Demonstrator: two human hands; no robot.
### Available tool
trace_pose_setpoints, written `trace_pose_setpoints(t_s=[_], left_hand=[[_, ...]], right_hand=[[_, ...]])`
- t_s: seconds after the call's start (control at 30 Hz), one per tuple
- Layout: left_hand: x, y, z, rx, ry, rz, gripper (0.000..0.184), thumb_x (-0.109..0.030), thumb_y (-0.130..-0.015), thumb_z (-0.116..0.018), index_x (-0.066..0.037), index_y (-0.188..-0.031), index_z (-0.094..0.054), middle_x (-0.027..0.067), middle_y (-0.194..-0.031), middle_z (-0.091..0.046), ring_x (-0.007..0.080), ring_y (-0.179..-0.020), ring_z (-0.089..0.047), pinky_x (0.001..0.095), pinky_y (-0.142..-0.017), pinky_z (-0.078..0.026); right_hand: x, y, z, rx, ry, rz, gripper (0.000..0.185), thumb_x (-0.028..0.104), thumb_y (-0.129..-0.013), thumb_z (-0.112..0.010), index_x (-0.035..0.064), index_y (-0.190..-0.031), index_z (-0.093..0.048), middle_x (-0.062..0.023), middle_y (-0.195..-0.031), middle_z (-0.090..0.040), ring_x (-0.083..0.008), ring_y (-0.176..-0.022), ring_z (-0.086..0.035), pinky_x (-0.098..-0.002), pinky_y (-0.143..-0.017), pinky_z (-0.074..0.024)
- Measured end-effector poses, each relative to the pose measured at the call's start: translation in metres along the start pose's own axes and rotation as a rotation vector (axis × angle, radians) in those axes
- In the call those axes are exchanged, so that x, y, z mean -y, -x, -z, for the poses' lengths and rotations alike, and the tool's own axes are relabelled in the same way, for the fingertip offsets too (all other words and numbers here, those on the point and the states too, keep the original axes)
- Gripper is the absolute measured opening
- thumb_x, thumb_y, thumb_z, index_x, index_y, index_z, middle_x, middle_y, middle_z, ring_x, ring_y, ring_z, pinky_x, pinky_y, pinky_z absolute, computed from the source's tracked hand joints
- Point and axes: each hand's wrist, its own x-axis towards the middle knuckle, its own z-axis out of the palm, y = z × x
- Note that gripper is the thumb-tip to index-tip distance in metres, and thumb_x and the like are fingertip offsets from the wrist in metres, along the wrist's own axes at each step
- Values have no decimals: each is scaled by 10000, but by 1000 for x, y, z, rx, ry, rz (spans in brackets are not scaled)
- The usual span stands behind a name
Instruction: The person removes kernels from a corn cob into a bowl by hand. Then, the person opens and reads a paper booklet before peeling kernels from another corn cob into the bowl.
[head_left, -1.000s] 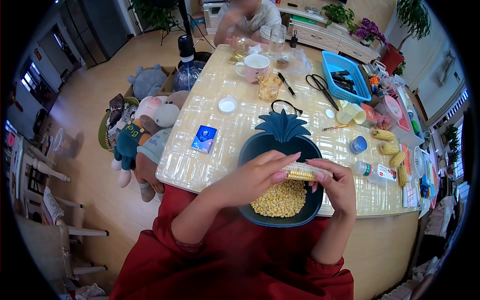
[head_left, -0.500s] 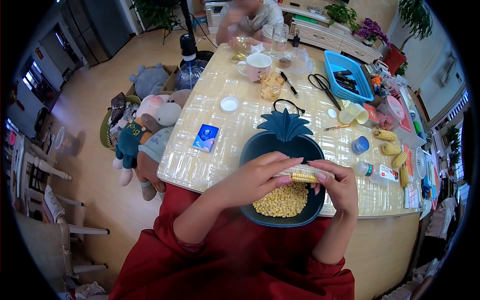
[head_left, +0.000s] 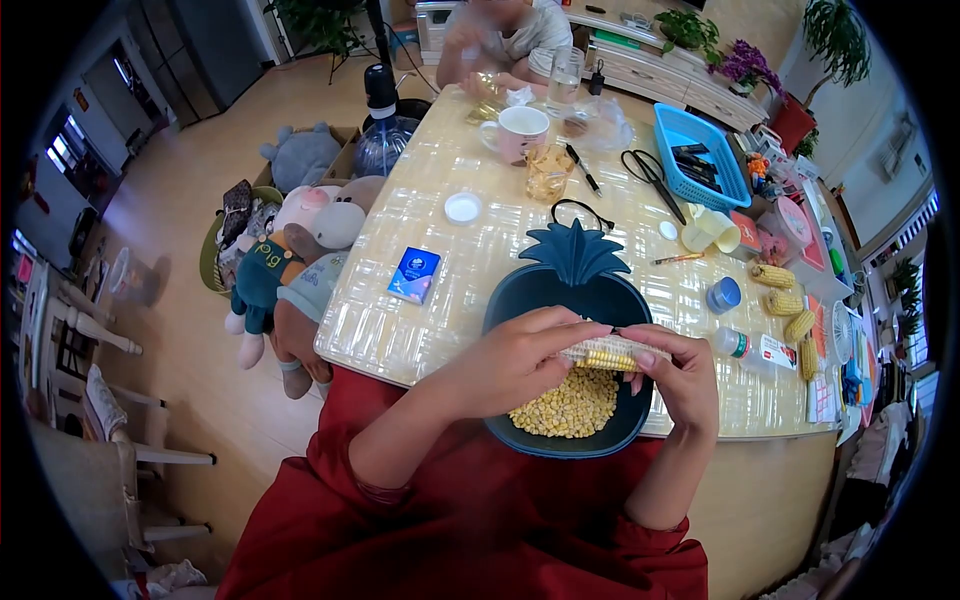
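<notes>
A partly stripped corn cob, white on top with yellow kernels left along its lower side, lies between both hands above a dark pineapple-shaped bowl. My left hand is closed on the cob's left end, thumb beneath it. The right end is pinched by the thumb and fingers of my right hand. Loose yellow kernels cover the bottom of the bowl. The bowl's leafy top points away from me.
Several cobs lie at the right, near a bottle and blue-lidded jar. Beyond the bowl are scissors, a mug, a blue basket and a tissue pack. Another person sits across the table.
The fingers of my left hand have drawn in and bent over the cob. The view has shifted slightly, and the cob remains over the bowl.
</notes>
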Motion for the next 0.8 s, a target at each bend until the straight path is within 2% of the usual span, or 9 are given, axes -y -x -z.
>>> trace_pose_setpoints(t_s=[0.23,0.43,0.63,0.8], left_hand=[[3,-2,-2,21,-19,-19,465,-196,-1012,-604,-87,-1458,-529,176,-1282,-592,333,-1168,-596,393,-1000,-473],[5,-1,-1,46,-23,-60,484,-201,-1037,-557,-93,-1501,-473,186,-1304,-571,348,-1184,-582,396,-1023,-454],[8,1,-1,26,-37,-91,495,-150,-1022,-530,-90,-1508,-457,193,-1296,-567,372,-1189,-574,401,-1030,-447],[5,1,-4,-13,-52,-69,503,-138,-982,-594,-84,-1474,-503,186,-1249,-600,368,-1135,-606,397,-983,-479]], right_hand=[[-1,-1,4,17,-28,-27,272,73,-940,-672,-86,-1157,-711,-174,-1062,-704,-165,-773,-673,-271,-622,-544],[-3,-1,4,18,-45,-29,273,71,-939,-669,-87,-1159,-708,-168,-1056,-706,-161,-768,-668,-269,-626,-543],[-3,-1,5,11,-32,-31,277,80,-943,-675,-85,-1163,-706,-153,-1025,-711,-154,-762,-664,-266,-629,-544],[-2,-1,3,9,-37,-29,283,102,-954,-676,-80,-1169,-706,-143,-993,-715,-152,-749,-664,-269,-630,-552]])
